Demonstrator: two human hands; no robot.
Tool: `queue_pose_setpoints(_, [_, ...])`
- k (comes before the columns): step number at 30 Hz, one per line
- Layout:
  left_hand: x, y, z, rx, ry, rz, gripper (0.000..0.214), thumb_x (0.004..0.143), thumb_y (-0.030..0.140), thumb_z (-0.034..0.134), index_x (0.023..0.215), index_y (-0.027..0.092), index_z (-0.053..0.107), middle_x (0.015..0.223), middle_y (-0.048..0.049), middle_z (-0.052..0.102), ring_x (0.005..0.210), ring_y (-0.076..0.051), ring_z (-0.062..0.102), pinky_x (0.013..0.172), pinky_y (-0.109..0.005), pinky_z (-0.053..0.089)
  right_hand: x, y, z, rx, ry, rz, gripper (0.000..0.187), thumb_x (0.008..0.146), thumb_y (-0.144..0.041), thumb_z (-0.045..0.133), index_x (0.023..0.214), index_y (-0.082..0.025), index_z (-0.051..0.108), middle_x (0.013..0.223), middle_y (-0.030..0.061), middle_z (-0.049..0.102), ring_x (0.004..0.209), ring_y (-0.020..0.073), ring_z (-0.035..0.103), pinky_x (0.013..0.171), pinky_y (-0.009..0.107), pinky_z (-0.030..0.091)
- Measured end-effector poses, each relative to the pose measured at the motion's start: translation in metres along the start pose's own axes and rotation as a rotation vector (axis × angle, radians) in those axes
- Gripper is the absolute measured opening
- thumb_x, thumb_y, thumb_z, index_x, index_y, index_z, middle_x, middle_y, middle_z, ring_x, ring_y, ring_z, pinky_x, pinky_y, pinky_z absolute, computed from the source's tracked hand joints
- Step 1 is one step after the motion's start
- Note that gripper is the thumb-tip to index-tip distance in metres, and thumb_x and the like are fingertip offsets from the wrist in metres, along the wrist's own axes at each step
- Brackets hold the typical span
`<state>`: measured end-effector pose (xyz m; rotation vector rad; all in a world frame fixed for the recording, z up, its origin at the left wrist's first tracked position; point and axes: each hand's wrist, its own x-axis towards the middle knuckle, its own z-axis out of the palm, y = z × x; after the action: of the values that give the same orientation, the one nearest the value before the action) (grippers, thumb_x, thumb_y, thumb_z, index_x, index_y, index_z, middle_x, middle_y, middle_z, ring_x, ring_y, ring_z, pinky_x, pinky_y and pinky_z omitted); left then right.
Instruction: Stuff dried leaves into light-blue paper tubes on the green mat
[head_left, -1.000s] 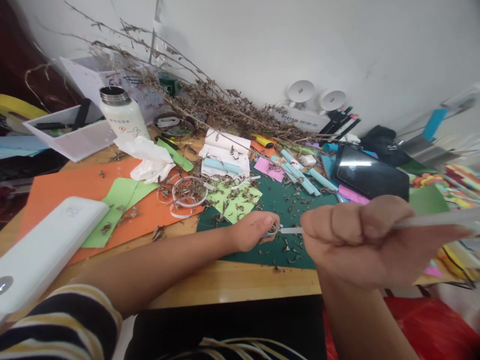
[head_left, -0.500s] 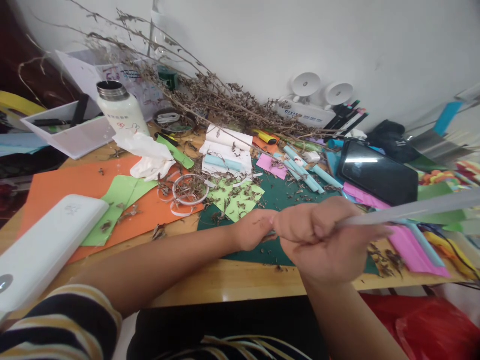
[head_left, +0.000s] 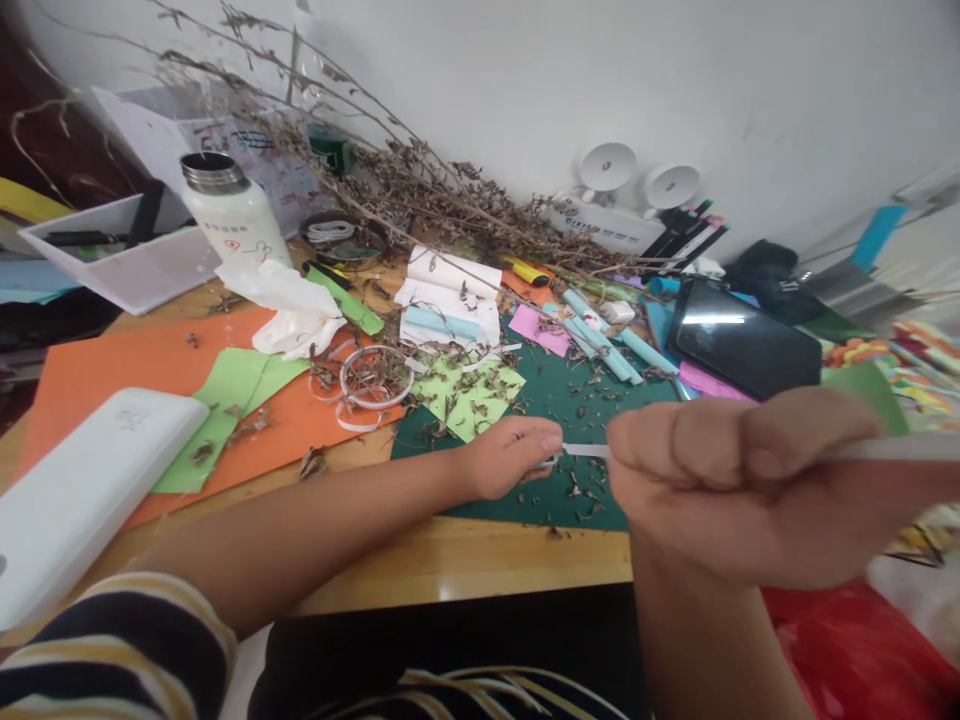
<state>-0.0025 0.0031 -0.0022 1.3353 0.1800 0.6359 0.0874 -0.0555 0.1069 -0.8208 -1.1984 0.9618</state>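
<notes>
Above the near part of the green mat (head_left: 600, 395), two hands hold one white strip (head_left: 586, 451) stretched between them. The left hand (head_left: 510, 455) pinches its end, the right hand (head_left: 739, 480) is fisted round it, and the strip runs on from the fist to the right border. One bottle (head_left: 229, 205), one tablet (head_left: 739, 340), one white case (head_left: 82, 490) and two white discs (head_left: 607, 165) sit well apart from them. Bare wood shows along the table's (head_left: 465, 565) front edge, under the left forearm.

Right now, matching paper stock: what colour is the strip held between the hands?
White; the strip shows best in the head view.
</notes>
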Motion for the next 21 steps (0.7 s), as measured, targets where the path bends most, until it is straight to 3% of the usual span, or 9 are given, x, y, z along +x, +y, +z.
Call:
queue_pose_setpoints(4, [0.000, 0.001, -0.001, 0.003, -0.024, -0.008, 0.028, 0.073, 0.039, 0.036, 0.056, 0.016, 0.034, 0.045, 0.0062, 0.031, 0.039, -0.005, 0.030, 0.040, -0.019, 0.026, 0.003, 0.011, 0.010, 0.131, 0.010, -0.149, 0.046, 0.076, -0.049, 0.043, 0.047, -0.018, 0.024, 0.042, -0.0068, 0.010, 0.032, 0.0041, 0.012, 0.032, 0.020, 0.014])
queue_pose_setpoints(14, [-0.001, 0.005, -0.002, 0.096, -0.032, -0.001, 0.022, 0.072, 0.028, 0.032, 0.054, 0.016, 0.036, 0.045, 0.0042, 0.034, 0.042, -0.007, 0.032, 0.044, -0.021, 0.027, 0.000, 0.014, -0.001, 0.178, 0.110, -0.150, 0.044, 0.074, -0.049, 0.046, 0.047, -0.018, 0.029, 0.043, -0.0073, 0.011, 0.035, 0.0041, 0.011, 0.032, 0.020, 0.015])
queue_pose_setpoints(21, [0.000, 0.011, -0.002, 0.171, -0.054, 0.016, 0.024, 0.072, 0.026, 0.029, 0.051, 0.016, 0.034, 0.044, 0.0039, 0.032, 0.045, -0.008, 0.032, 0.046, -0.022, 0.028, -0.009, 0.027, -0.011, 0.029, 0.191, -0.001, 0.029, 0.076, -0.042, 0.047, 0.057, -0.020, 0.045, 0.042, -0.0080, 0.024, 0.035, 0.0047, 0.021, 0.035, 0.018, 0.019])
